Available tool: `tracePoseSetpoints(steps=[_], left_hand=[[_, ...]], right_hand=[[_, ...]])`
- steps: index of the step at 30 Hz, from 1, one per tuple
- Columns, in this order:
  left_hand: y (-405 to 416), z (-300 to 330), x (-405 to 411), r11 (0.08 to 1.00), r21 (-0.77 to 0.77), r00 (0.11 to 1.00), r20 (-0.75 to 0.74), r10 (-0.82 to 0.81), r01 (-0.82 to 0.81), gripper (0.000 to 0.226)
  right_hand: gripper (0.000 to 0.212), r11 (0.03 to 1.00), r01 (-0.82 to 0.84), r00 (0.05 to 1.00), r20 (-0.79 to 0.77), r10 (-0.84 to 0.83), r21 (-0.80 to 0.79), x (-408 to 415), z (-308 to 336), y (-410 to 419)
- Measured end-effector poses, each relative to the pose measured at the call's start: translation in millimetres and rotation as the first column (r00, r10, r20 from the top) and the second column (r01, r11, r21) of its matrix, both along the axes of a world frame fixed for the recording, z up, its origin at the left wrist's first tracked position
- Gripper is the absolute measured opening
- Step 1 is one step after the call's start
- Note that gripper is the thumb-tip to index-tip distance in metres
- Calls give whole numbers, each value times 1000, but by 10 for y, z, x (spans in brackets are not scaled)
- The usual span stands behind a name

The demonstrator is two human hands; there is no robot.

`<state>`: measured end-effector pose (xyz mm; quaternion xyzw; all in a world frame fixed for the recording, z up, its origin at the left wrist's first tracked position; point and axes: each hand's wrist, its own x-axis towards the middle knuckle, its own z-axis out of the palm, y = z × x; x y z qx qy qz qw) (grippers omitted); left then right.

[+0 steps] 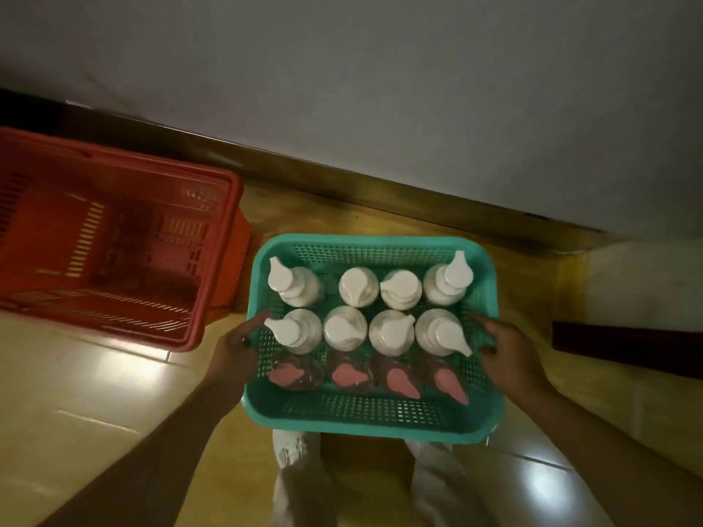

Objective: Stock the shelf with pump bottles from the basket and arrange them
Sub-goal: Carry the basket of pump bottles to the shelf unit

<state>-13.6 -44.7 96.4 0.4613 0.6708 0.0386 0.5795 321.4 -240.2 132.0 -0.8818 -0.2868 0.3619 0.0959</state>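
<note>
Both arms stretched forward, left hand and right hand seemingly clasping opposite sides, fingers curled

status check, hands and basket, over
Left hand and right hand gripping teal basket sides. Twelve pump bottles inside. Red basket at left, clear.

A red basket sits on the glossy yellow tiled floor.

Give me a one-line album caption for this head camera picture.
Both hands, left and right, grip a teal basket of pump bottles beside a red basket.
</note>
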Motion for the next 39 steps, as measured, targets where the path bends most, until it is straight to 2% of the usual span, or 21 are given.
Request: tracePoseSetpoints(steps=[3,7,9,12,17,21,24,28,31,34,36,39], left_hand=[[-266,581,-67,995,-19,993,76,94,-93,69],[-695,1535,-119,966,-3,966,23,259,-259,50],[-907,1978,-212,938,-2,937,57,346,-346,47],[-1211,2479,-420,895,-1,893,73,445,-446,47],[-1822,2975,-784,771,-20,769,56,637,-637,57],[-2397,3107,-1209,599,-64,588,139,797,-798,63],[-2938,3091,-1568,431,-148,398,210,893,-890,68],[-3639,3025,-1909,199,-140,177,153,972,-970,67],[-4105,2990,-2146,34,-83,24,116,993,-996,58],[-4513,3006,-2386,-58,-33,-61,108,992,-998,59],[-4742,3038,-2510,-161,8,-159,98,982,-987,59],[-5024,3109,-2701,-314,35,-312,69,948,-949,58]], right_hand=[[60,998,-53,999,-9,53,22,30,548,-16],[58,990,-143,989,-47,143,8,112,1297,49],[57,978,-204,974,-96,206,30,115,1650,149],[58,936,-341,922,-162,351,86,60,2084,346],[64,801,-589,792,-124,598,102,-292,2509,699],[58,662,-742,652,-120,749,100,-863,2735,889],[59,522,-849,512,-110,852,86,-1428,2833,945],[60,297,-953,290,-103,951,57,-2326,2853,988],[62,133,-989,126,-104,987,62,-3077,2826,962],[63,-34,-998,-39,-97,995,55,-3862,2802,927],[64,-154,-987,-158,-100,982,46,-4385,2784,880],[64,-286,-958,-288,-101,952,34,-5097,2789,762]])
